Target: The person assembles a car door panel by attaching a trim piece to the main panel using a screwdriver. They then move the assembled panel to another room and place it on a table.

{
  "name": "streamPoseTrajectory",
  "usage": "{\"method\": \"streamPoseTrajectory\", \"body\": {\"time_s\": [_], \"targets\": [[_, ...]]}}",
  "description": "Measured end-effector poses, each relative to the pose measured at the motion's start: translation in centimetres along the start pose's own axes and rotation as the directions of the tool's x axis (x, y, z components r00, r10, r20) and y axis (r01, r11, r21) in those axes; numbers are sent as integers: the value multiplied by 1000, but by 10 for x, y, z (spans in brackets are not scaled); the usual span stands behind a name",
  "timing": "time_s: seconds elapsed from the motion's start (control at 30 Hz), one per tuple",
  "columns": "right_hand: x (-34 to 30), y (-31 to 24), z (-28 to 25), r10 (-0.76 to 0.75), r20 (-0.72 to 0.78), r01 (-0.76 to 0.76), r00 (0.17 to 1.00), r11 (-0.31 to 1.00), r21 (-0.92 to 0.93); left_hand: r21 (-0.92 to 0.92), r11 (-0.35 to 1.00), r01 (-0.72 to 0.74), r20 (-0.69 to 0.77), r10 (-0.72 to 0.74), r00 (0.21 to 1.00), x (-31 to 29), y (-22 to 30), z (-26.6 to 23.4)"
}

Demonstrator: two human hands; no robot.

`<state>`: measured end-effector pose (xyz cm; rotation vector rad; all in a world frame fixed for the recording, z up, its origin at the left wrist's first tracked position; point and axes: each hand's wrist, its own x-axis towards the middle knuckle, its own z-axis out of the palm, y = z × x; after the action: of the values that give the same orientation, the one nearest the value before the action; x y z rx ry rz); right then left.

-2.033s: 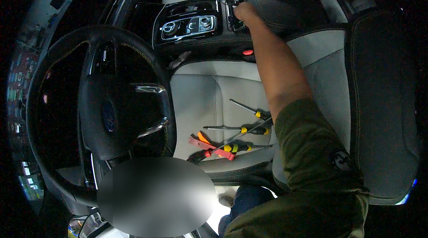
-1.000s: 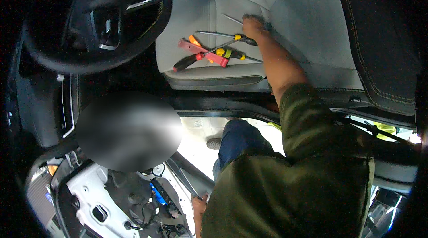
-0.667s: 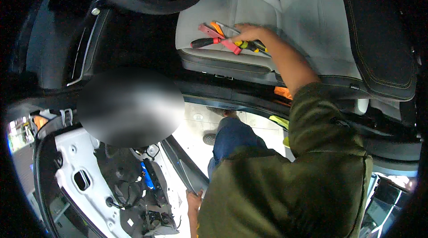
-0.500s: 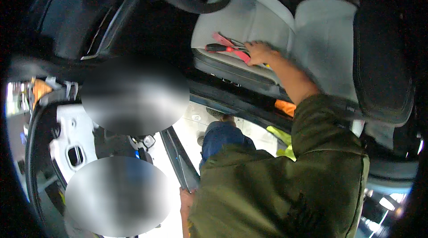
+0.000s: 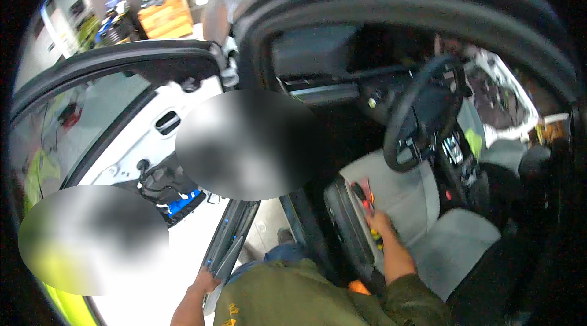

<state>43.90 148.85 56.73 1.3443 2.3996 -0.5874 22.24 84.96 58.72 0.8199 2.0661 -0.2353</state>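
Note:
My right hand (image 5: 380,223) is over the grey driver's seat (image 5: 400,188), its fingers closed around a small bunch of hand tools. Out of the bunch shows a black-and-red screwdriver handle (image 5: 361,195), beside a flat reddish piece (image 5: 365,183). A yellow-and-black handle (image 5: 377,239) lies against the seat's edge by my wrist. Which tools are inside my fingers is partly hidden. Lower down, my left hand (image 5: 206,280) is closed on the edge of the open car door (image 5: 227,252), next to a grey trim strip.
The white door, its inner panel off, stands open at left with black wiring and a blue part (image 5: 183,202). Ahead is the steering wheel (image 5: 422,112). An orange item (image 5: 359,287) lies by the sill. Beyond the door stands an orange box (image 5: 166,15). Blurred patches hide some areas.
My view has turned up and left, bringing the door frame and workshop into sight. My right hand stays at the tools on the seat, and my left hand stays on the door edge.

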Motion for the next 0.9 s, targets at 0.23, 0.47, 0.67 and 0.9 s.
{"method": "streamPoseTrajectory", "body": {"time_s": [0.23, 0.47, 0.67, 0.9], "targets": [[-7, -29, -17, 70, -46, -71, 996, 997, -27, -8, 986, 169, -16, -169, 985, 2, 11, 11], [-1, -21, -14, 44, -88, -47, 995, 999, -22, 130, 991, -11, 137, -7, 991, -1, 11, 7], [9, -27, -20, 123, 25, -125, 992, 987, 99, 10, 993, 114, 133, -114, 985, 7, 5, 31], [9, -18, -12, 104, -74, -97, 992, 990, 101, 42, 995, 85, 145, -90, 985, 0, 3, 30]]}}
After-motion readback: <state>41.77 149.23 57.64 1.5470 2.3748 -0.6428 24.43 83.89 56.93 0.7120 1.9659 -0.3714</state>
